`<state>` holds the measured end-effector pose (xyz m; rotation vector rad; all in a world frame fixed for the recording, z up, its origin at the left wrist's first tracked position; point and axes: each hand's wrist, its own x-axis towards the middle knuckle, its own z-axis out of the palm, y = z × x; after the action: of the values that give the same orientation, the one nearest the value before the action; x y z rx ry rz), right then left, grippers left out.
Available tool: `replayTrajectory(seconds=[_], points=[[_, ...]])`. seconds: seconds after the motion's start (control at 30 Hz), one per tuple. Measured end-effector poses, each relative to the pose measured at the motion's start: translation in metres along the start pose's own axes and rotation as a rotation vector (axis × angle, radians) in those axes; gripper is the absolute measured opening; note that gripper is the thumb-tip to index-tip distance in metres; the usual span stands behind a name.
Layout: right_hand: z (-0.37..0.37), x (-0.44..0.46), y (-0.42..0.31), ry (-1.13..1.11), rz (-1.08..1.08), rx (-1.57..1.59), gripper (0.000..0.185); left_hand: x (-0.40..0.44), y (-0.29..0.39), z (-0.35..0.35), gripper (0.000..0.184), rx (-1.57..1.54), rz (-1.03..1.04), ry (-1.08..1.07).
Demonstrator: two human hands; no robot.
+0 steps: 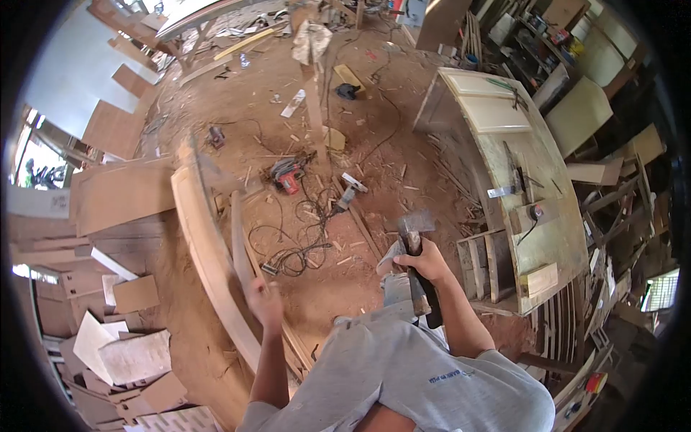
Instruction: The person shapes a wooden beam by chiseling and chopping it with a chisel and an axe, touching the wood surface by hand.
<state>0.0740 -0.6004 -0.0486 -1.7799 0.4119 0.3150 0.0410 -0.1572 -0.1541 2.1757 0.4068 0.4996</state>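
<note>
My right hand (430,261) is wrapped round a hatchet-like tool (412,241) with a worn wooden handle and a broad, blurred metal head pointing away from me. Beside the handle, a long dark piece (432,306) hangs below the same hand; its kind is unclear. My left hand (266,302), smeared by motion, is next to a long pale wooden panel (194,230) standing on edge at my left. Whether its fingers hold anything cannot be made out. A narrow wooden strip (240,230) runs along the panel up to that hand.
A red and black power tool (289,178), a grey one (347,198) and tangled black cables (299,255) lie on the dirt floor among wood scraps. A wooden post (313,108) rises ahead. To the right stands a workbench (497,158) with tools; boards (133,356) are stacked left.
</note>
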Motion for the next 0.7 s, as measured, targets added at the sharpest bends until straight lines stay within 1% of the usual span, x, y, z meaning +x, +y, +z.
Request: replayTrajectory(seconds=[0.07, 0.13, 0.17, 0.2, 0.27, 0.3, 0.33, 0.37, 0.4, 0.47, 0.5, 0.6, 0.63, 0.67, 0.7], points=[[-0.027, 0.022, -0.008, -0.043, 0.062, 0.147, 0.06, 0.004, 0.048, 0.066, 0.029, -0.276, -0.084, -0.537], [-0.055, 0.055, 0.001, 0.058, -0.015, 0.102, 0.06, 0.009, 0.145, 0.126, 0.04, -0.361, -0.177, -0.941], [-0.071, 0.074, 0.004, 0.113, -0.058, 0.08, 0.06, 0.006, 0.177, 0.163, 0.047, -0.419, -0.176, -1.067], [-0.089, 0.093, 0.001, 0.127, -0.053, 0.072, 0.061, 0.004, 0.207, 0.2, 0.053, -0.475, -0.177, -1.194], [-0.122, 0.127, -0.006, 0.156, -0.037, 0.06, 0.065, 0.002, 0.259, 0.267, 0.051, -0.61, -0.233, -1.436], [-0.142, 0.14, -0.021, 0.145, 0.002, 0.068, 0.071, 0.0, 0.281, 0.294, 0.05, -0.607, -0.185, -1.522], [-0.161, 0.154, -0.037, 0.181, 0.022, 0.028, 0.075, -0.001, 0.302, 0.32, 0.049, -0.604, -0.13, -1.607], [-0.178, 0.172, -0.044, 0.205, -0.007, 0.031, 0.076, 0.005, 0.321, 0.346, 0.048, -0.598, -0.072, -1.692], [-0.194, 0.188, -0.048, 0.227, -0.032, 0.034, 0.077, 0.016, 0.345, 0.368, 0.046, -0.519, -0.072, -1.664], [-0.222, 0.218, -0.05, 0.248, -0.055, 0.051, 0.073, 0.029, 0.381, 0.392, 0.041, -0.367, -0.106, -1.594], [-0.239, 0.231, -0.062, 0.251, -0.049, 0.066, 0.071, 0.042, 0.411, 0.398, 0.037, -0.343, -0.162, -1.601], [-0.277, 0.265, -0.094, 0.253, -0.018, 0.146, 0.065, 0.073, 0.402, 0.446, 0.036, -0.492, -0.113, -1.487], [-0.289, 0.27, -0.112, 0.26, -0.008, 0.168, 0.064, 0.078, 0.452, 0.439, 0.031, -0.682, -0.605, -1.382], [-0.302, 0.278, -0.123, 0.267, 0.003, 0.188, 0.063, 0.089, 0.455, 0.455, 0.03, -0.711, -0.614, -1.375], [-0.291, 0.319, -0.079, 0.419, -0.262, 0.121, 0.043, 0.104, 0.451, 0.472, 0.029, -0.738, -0.626, -1.368]])
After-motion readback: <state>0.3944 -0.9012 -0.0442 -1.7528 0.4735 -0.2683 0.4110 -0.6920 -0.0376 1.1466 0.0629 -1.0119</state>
